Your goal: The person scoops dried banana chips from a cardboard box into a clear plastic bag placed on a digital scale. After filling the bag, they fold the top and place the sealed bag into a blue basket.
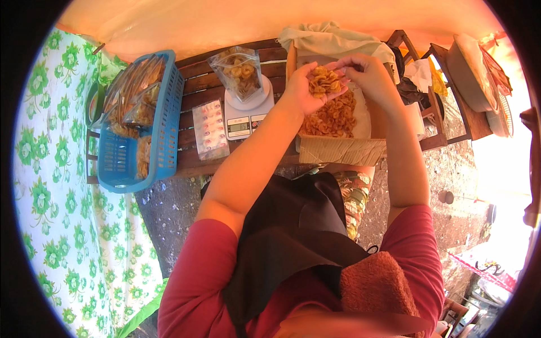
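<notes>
My left hand (301, 89) is cupped palm up around a heap of thin fried chips (324, 82), over a cardboard box (342, 151). Beside that heap, my right hand (367, 72) has its thumb and fingertips drawn close together at the left hand's fingers. Whether a chip sits between them is too small to tell. More chips (331, 116) lie below on the box's pale liner (362, 114). To the left, a clear zip pouch (241, 74) partly filled with chips rests on a white digital kitchen scale (267, 99), whose display is lit.
A blue plastic basket (169, 139) on the left holds several filled pouches (141, 101). Flat printed packets or labels (210, 130) lie by the scale on the slatted wooden table (190, 162). Cloth (334, 40) drapes the box's far edge. A wooden stand with basins (471, 72) is at right.
</notes>
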Action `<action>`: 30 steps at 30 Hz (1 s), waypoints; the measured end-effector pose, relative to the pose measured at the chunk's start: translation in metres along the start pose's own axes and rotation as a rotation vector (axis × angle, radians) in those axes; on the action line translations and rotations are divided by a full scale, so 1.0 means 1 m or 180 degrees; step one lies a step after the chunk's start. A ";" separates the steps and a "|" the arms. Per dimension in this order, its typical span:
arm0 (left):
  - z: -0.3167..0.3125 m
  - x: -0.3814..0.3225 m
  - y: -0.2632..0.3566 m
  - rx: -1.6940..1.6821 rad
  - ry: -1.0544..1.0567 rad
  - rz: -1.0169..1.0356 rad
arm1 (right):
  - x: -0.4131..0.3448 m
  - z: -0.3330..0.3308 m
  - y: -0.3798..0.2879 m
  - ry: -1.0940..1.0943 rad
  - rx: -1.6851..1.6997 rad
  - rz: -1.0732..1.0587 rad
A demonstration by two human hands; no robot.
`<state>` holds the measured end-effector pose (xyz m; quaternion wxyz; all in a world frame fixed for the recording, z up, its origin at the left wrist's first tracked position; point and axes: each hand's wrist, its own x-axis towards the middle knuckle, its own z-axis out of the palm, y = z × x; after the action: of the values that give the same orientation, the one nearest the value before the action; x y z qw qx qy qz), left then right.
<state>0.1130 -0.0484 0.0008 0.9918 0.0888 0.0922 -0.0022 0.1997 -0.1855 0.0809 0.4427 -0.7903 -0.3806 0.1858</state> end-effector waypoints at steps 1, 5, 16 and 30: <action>0.001 0.000 -0.001 0.0022 0.0050 0.0033 | -0.004 0.003 0.001 0.0035 -0.0108 -0.0167; 0.002 -0.002 -0.001 0.0093 0.0000 0.0150 | -0.016 0.004 0.005 0.0068 0.0086 0.0183; -0.003 -0.001 0.001 0.0214 -0.0060 0.0236 | -0.026 0.020 0.026 0.0407 0.0118 -0.0564; -0.003 0.000 -0.001 0.0208 0.0005 0.0033 | -0.012 0.011 0.027 0.0557 0.1431 0.0558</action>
<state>0.1126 -0.0487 -0.0024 0.9883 0.1217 0.0923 0.0000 0.1972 -0.1974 0.0515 0.6208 -0.7151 -0.2201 0.2343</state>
